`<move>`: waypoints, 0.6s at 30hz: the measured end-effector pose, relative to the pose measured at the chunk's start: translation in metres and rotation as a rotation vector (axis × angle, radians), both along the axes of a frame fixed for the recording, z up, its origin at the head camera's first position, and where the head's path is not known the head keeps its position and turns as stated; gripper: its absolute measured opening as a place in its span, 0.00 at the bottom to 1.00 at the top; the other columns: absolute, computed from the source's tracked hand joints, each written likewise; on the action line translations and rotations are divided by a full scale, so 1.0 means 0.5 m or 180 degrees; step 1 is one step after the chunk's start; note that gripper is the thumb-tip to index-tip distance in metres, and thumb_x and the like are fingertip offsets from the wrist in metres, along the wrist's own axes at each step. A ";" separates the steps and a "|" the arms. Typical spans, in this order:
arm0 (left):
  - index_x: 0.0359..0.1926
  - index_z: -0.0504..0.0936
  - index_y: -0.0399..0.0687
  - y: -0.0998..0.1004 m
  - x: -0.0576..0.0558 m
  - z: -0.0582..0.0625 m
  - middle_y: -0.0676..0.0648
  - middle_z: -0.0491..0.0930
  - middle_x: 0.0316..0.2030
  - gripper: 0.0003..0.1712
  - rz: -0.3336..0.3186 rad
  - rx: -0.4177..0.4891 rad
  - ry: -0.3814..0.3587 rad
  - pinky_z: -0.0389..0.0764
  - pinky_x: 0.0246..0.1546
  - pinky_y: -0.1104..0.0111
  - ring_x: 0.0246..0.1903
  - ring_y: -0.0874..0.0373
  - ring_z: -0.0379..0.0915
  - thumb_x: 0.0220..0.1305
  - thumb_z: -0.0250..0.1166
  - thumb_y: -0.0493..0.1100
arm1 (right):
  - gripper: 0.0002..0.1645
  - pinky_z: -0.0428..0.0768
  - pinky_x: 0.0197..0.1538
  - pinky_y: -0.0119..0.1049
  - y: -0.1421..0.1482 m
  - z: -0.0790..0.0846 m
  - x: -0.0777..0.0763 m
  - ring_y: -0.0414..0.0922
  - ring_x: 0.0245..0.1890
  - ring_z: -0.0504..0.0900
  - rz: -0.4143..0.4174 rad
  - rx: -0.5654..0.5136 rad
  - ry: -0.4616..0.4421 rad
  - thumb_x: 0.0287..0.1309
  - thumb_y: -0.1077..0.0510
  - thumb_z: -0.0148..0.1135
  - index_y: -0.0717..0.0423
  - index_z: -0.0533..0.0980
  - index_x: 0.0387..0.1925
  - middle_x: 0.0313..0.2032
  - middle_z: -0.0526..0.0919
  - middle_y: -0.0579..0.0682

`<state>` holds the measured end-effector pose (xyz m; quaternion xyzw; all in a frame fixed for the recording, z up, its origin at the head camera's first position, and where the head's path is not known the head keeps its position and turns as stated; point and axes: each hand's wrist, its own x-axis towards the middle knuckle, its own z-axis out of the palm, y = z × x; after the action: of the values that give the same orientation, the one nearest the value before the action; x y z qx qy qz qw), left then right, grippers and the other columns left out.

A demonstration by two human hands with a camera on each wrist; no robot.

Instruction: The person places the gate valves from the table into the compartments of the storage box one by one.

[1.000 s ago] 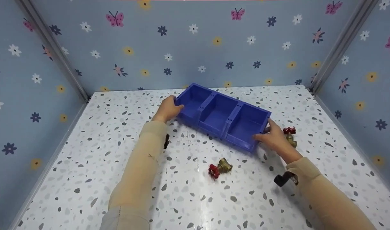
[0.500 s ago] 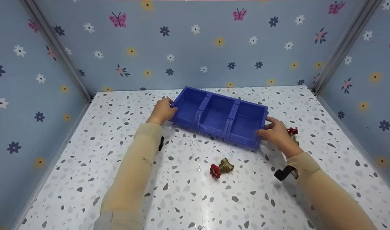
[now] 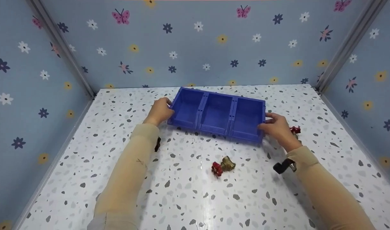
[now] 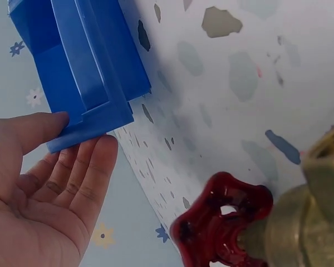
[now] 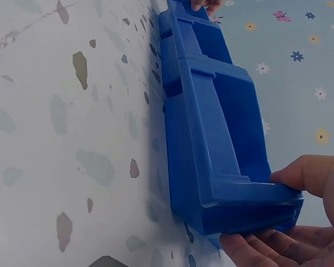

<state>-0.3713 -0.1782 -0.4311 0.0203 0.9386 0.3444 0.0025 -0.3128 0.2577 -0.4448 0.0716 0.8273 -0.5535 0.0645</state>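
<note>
A blue storage bin (image 3: 230, 116) with three compartments in a row sits near the back of the speckled table, its right end slightly nearer to me. Nothing lies inside the compartments. My left hand (image 3: 158, 111) grips its left end wall, thumb over the rim and fingers underneath in the left wrist view. The right hand (image 3: 279, 128) holds the opposite end wall the same way, thumb (image 5: 300, 173) on the rim. In front of the bin lies a brass valve (image 3: 227, 163) with a red handwheel (image 3: 217, 169). A second red-wheeled valve (image 3: 295, 130) is partly hidden behind the right hand.
The white speckled tabletop (image 3: 182, 191) is bounded by flower-patterned panels, with a back wall (image 3: 188, 41) close behind the bin. Side panels (image 3: 22, 111) stand to left and right. Black wrist mounts (image 3: 282, 166) hang under both sleeves.
The bin has turned so that its long side lies more nearly parallel to the back wall. Its left end has come left, its right end away from me, both hands moving along with it.
</note>
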 end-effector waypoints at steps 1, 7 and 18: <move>0.53 0.74 0.35 -0.001 0.002 0.001 0.40 0.79 0.41 0.20 -0.0007 0.0002 0.0001 0.78 0.44 0.56 0.39 0.50 0.75 0.59 0.59 0.36 | 0.47 0.78 0.58 0.48 0.000 0.000 -0.003 0.58 0.57 0.76 -0.0011 -0.0002 0.0000 0.53 0.65 0.66 0.59 0.57 0.73 0.61 0.71 0.68; 0.54 0.74 0.34 -0.007 0.014 0.002 0.38 0.79 0.42 0.21 -0.0020 0.0114 -0.0023 0.78 0.45 0.54 0.41 0.47 0.74 0.58 0.58 0.36 | 0.46 0.82 0.52 0.41 0.002 -0.002 -0.018 0.57 0.54 0.78 -0.0017 -0.0087 0.0011 0.51 0.68 0.64 0.59 0.59 0.73 0.60 0.72 0.68; 0.64 0.69 0.35 -0.022 0.027 -0.005 0.33 0.78 0.52 0.31 -0.0169 0.0287 -0.0156 0.76 0.55 0.52 0.51 0.43 0.76 0.56 0.59 0.33 | 0.41 0.83 0.49 0.37 -0.004 -0.003 -0.038 0.52 0.50 0.79 0.0031 0.0051 0.0150 0.52 0.69 0.61 0.60 0.63 0.70 0.55 0.76 0.66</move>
<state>-0.3577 -0.1892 -0.4335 0.0369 0.9209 0.3865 0.0338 -0.3316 0.2556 -0.4461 0.0550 0.8333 -0.5480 0.0471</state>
